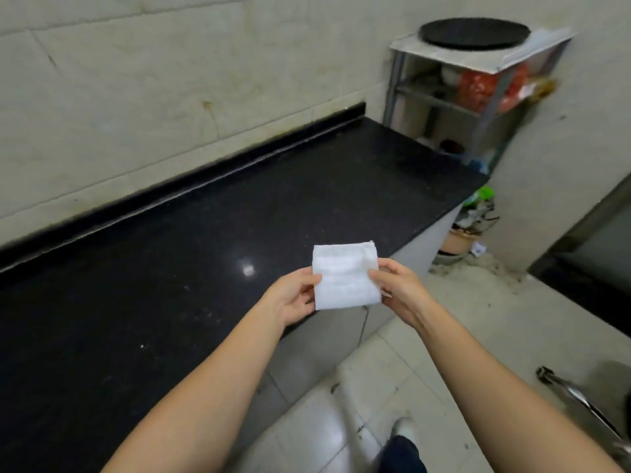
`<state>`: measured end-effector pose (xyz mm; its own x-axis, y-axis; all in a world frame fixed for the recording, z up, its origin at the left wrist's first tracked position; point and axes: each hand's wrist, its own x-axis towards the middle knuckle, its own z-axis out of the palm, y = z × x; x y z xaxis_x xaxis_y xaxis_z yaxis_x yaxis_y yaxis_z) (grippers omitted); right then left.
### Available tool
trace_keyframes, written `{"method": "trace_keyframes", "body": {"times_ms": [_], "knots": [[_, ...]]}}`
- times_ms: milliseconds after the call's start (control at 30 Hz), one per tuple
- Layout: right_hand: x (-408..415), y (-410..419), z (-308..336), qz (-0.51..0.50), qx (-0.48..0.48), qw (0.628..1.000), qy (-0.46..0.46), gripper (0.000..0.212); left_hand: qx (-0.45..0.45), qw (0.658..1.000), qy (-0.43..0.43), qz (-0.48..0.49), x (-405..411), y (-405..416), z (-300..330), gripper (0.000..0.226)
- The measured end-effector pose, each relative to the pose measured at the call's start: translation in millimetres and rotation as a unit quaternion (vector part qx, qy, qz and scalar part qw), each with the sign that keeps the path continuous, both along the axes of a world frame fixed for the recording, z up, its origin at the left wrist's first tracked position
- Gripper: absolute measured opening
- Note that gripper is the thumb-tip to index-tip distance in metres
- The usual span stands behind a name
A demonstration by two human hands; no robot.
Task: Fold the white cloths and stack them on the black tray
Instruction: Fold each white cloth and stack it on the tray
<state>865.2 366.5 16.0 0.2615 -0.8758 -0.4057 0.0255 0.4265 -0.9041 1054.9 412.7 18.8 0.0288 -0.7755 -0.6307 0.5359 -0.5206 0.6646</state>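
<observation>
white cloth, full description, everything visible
The cloth is white, soft-looking and faintly textured, already folded into a small, nearly square pad. It is held in the air over the front edge of the black counter, face toward the camera. The left hand pinches its left edge and the right hand its right edge. Nothing else touches it.

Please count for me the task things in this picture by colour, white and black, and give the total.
White: 1, the folded cloth, held by left hand and right hand.
Black: 1, the round tray on the shelf.
Total: 2
</observation>
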Motion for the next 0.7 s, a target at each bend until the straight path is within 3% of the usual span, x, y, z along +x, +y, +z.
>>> {"method": "trace_keyframes", "body": {"times_ms": [133, 433, 700], "knots": [[-91, -37, 0, -0.062, -0.002, 0.998, -0.007, 0.016, -0.019, 0.997, -0.034, -0.07, -85, -63, 7, 0.024], [-296, -142, 34, -0.154, -0.027, 0.988, 0.012, 0.018, -0.074, 0.986, -0.01, -0.146, -291, -205, 25, 0.019], [-370, -244, 50, -0.174, -0.038, 0.984, 0.016, 0.02, -0.096, 0.982, -0.025, -0.161, -365, -311, 44, 0.019]]}}
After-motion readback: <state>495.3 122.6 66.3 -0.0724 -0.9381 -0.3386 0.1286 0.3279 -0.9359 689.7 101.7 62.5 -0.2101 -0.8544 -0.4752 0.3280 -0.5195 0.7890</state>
